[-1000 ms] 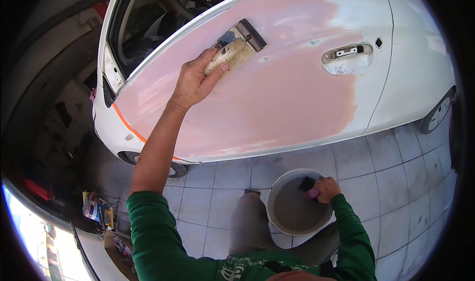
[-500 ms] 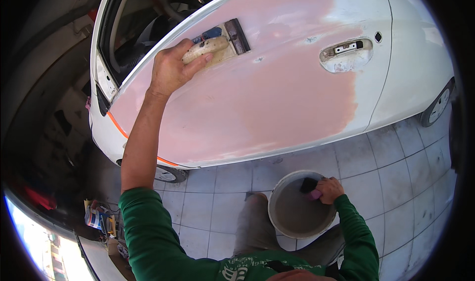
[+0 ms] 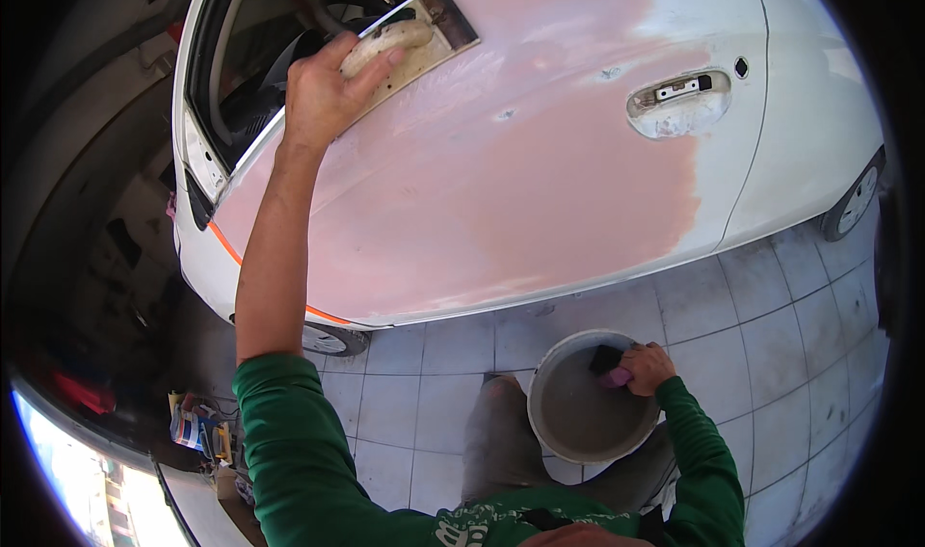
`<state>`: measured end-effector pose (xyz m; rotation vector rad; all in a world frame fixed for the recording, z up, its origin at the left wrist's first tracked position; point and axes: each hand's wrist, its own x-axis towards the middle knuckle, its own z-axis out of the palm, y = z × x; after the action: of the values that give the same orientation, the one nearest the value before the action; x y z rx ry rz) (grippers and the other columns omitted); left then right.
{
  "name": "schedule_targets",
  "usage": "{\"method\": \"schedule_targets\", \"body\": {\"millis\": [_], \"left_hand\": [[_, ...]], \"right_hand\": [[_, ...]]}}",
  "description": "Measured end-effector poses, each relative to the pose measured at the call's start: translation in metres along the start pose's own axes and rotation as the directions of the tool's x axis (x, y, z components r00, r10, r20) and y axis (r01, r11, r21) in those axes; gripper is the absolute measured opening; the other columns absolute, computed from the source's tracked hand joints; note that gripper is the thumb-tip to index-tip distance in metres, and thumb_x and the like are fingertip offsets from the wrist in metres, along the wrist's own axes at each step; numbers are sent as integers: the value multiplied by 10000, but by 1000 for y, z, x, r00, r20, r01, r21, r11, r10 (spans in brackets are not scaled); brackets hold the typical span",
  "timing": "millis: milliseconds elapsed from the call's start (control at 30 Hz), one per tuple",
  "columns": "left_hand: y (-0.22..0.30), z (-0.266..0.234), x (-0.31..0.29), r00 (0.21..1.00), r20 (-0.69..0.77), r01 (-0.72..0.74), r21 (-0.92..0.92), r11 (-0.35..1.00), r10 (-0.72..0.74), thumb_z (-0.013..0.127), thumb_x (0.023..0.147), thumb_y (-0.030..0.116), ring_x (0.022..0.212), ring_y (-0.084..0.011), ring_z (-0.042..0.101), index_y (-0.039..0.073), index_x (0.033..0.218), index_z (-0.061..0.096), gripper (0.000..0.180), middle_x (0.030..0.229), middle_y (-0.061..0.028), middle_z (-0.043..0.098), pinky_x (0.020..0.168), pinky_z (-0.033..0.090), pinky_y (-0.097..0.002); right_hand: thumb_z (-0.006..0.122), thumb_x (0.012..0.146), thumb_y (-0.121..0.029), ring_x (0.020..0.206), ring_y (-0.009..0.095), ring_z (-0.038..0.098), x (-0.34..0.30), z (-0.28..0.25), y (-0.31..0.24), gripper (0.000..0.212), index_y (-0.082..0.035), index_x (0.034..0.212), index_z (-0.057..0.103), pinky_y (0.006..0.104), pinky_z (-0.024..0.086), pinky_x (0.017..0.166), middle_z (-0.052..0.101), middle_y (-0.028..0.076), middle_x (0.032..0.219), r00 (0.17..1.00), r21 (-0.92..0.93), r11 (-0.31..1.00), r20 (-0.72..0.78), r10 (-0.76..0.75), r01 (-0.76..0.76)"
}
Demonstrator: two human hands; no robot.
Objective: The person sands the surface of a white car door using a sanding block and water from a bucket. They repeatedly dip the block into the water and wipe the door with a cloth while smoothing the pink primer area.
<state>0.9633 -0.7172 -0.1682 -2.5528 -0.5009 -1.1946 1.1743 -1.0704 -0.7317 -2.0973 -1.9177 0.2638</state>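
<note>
Along the upper edge of a white car door point(image 3: 568, 190) with a matte pink patch, gripping a long, cream, dark-ended hand block point(image 3: 400, 41) by its rounded handle in the left hand point(image 3: 323, 94), with thumb near and other fingers mostly hidden behind. Below the door's lower edge, clamping a small pink-and-black block point(image 3: 614, 378) in the right hand point(image 3: 647, 367), at the upper right rim of a round, pale bucket point(image 3: 531, 398) of murky grey liquid. Underneath, pale floor tiles point(image 3: 708, 383). Toward the door's right edge, a scuffed oval handle recess point(image 3: 674, 123).
</note>
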Motion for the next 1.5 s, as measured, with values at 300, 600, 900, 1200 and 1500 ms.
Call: {"method": "schedule_targets", "body": {"millis": [300, 600, 900, 1200, 1500], "left_hand": [[-28, 15, -45, 958, -138, -270, -142, 952, 251, 856, 864, 536, 782, -249, 797, 64, 1052, 801, 511, 874, -165, 796, 784, 631, -408], [45, 9, 37, 999, 41, -22, 48, 999, 20, 778, 892, 642, 798, -274, 794, 70, 1139, 777, 623, 884, -159, 793, 785, 628, -396], [31, 7, 9, 1000, -4, -1, 43, 999, 2, 814, 882, 591, 819, -309, 791, 43, 1108, 783, 594, 875, -182, 792, 787, 620, -425], [14, 45, -73, 997, -78, -37, -104, 994, 29, 793, 912, 575, 730, -291, 782, 44, 986, 765, 537, 881, -177, 794, 725, 632, -414], [50, 19, 25, 994, 87, -60, -45, 997, 64, 764, 882, 653, 775, -318, 773, 78, 1053, 796, 601, 781, -166, 764, 749, 634, -461]], "right_hand": [[738, 698, -197, 1170, 224, 645, -3, -2, -4, 223, -199, 921, 741, 459, 464, 1011, 710, -24, 1055, 1000, -13, 1000, -25, 5, -6], [725, 715, -184, 1180, 212, 638, 0, -2, -10, 202, -194, 917, 740, 443, 467, 994, 708, -26, 1064, 999, -61, 998, 38, 8, -5], [714, 706, -215, 1192, 237, 632, -2, -5, -12, 244, -220, 948, 742, 462, 474, 1002, 711, -27, 1052, 1000, -69, 998, 0, 5, -5], [729, 718, -221, 1223, 237, 623, -6, -6, -9, 287, -221, 1003, 753, 487, 464, 1037, 703, -19, 1098, 996, -97, 995, 81, 35, -27], [723, 721, -236, 1248, 217, 614, -7, -6, -11, 303, -230, 1023, 751, 473, 460, 1038, 696, -35, 1139, 996, -107, 994, 81, 40, -31]]}}
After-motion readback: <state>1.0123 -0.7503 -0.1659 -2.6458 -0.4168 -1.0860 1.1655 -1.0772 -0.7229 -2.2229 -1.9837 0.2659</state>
